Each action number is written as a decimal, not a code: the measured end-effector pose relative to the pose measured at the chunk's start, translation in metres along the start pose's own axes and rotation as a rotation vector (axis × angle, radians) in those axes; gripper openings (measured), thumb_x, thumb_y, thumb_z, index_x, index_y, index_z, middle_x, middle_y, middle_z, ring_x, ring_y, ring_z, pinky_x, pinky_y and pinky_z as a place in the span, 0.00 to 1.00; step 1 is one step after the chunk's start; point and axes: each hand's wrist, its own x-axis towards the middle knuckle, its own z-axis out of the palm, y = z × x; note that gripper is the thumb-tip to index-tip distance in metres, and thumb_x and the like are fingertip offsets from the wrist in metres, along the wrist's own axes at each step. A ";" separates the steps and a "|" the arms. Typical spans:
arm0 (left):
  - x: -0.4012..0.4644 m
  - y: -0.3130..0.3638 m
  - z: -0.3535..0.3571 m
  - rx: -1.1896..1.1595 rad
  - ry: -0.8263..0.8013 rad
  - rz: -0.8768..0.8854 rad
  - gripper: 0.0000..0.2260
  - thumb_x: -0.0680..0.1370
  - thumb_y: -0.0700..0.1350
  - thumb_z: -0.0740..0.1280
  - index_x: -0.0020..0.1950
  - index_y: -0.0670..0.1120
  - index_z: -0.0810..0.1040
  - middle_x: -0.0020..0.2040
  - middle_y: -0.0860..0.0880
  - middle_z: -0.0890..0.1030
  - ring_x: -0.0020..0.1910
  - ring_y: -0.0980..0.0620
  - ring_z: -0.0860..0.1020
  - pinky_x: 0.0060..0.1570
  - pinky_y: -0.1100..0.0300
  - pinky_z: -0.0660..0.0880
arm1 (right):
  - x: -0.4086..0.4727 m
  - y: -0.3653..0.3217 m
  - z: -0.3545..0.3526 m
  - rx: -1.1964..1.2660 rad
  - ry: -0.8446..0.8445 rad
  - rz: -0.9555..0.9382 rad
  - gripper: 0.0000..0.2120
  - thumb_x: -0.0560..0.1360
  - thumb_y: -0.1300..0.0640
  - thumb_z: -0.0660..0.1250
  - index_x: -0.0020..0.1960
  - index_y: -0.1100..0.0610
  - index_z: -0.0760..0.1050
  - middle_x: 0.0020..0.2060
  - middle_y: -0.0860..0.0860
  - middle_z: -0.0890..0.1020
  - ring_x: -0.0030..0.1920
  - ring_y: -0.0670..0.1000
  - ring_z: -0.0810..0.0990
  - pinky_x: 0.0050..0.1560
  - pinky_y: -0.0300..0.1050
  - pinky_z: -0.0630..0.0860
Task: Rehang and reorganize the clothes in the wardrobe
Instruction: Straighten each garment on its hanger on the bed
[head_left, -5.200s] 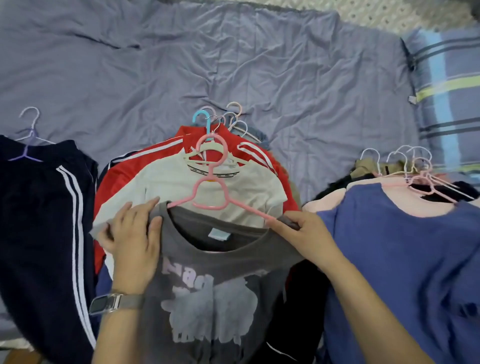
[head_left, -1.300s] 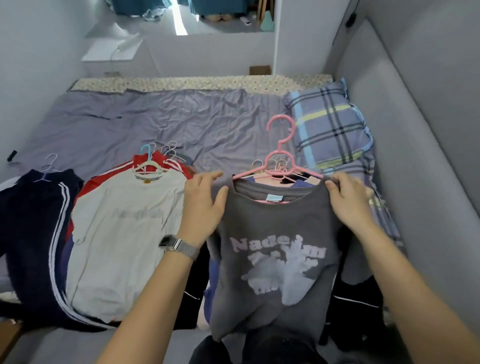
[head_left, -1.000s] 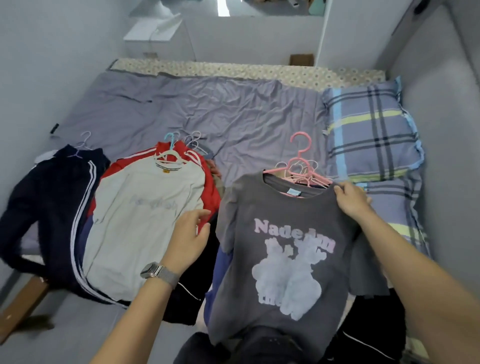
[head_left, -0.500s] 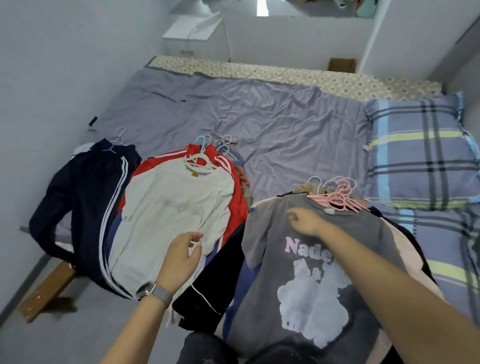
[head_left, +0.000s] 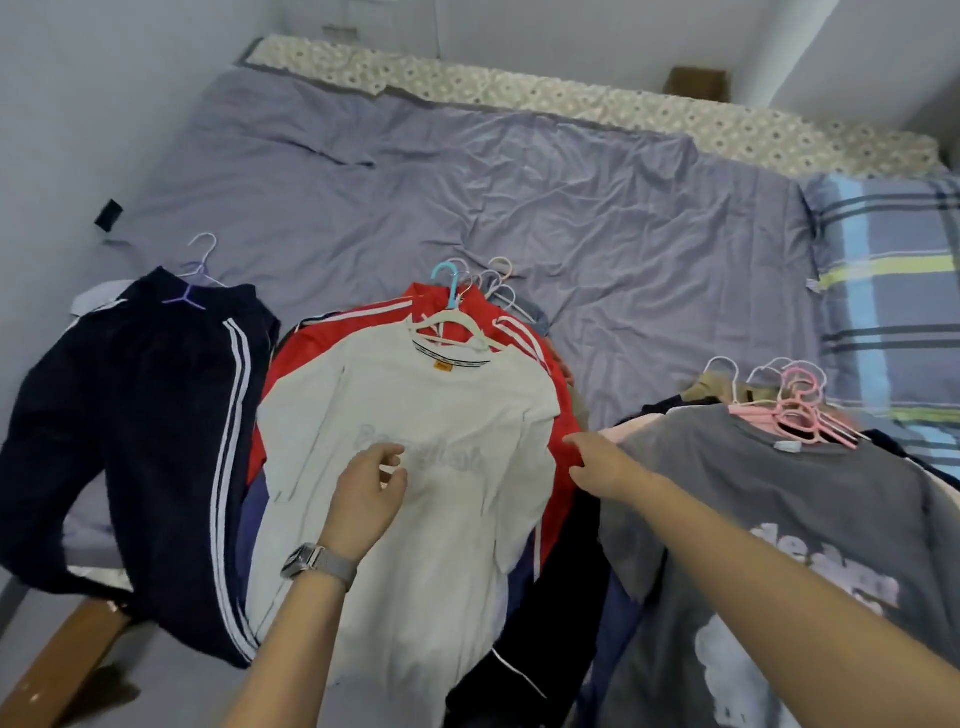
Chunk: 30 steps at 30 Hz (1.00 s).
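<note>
Three heaps of hung clothes lie on the bed's near side. A white t-shirt (head_left: 431, 467) on a cream hanger (head_left: 449, 325) tops the middle heap, over a red jacket (head_left: 563, 415). My left hand (head_left: 366, 499), with a watch on its wrist, hovers over the white shirt, fingers loosely curled and holding nothing. My right hand (head_left: 605, 465) reaches across to the white shirt's right sleeve edge beside the red jacket; its fingers are relaxed. The grey printed t-shirt (head_left: 789, 525) on a pink hanger (head_left: 795, 415) lies on top of the right heap.
Navy track pants (head_left: 145, 441) with white stripes, on a purple hanger, lie at the left and hang off the bed edge. A plaid pillow (head_left: 893, 291) sits at the right. The purple sheet (head_left: 467, 192) stretches behind the heaps. A wooden bed frame (head_left: 67, 660) shows bottom left.
The grey t-shirt was carried from the middle heap and laid on the right heap. My right hand let go of it and moved left to the white shirt; my left hand rose over that shirt.
</note>
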 end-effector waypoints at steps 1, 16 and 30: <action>0.018 -0.012 -0.005 -0.017 0.021 0.001 0.12 0.77 0.38 0.64 0.60 0.45 0.76 0.52 0.49 0.77 0.41 0.58 0.75 0.44 0.65 0.68 | 0.018 -0.009 0.008 -0.032 0.021 -0.004 0.21 0.75 0.62 0.61 0.68 0.61 0.69 0.65 0.58 0.74 0.66 0.58 0.71 0.65 0.47 0.68; 0.144 -0.118 0.018 -0.112 -0.110 -0.060 0.13 0.77 0.38 0.64 0.61 0.45 0.75 0.52 0.49 0.78 0.43 0.56 0.76 0.44 0.71 0.68 | 0.220 -0.058 0.002 -0.277 0.218 0.190 0.30 0.74 0.61 0.62 0.74 0.60 0.57 0.69 0.60 0.67 0.68 0.62 0.66 0.69 0.56 0.65; 0.141 -0.101 0.000 -0.167 0.061 0.080 0.14 0.80 0.39 0.61 0.65 0.44 0.73 0.60 0.45 0.75 0.54 0.53 0.74 0.51 0.67 0.72 | 0.154 -0.097 0.052 0.125 0.482 0.227 0.23 0.77 0.35 0.54 0.34 0.52 0.65 0.32 0.49 0.76 0.38 0.55 0.76 0.35 0.47 0.66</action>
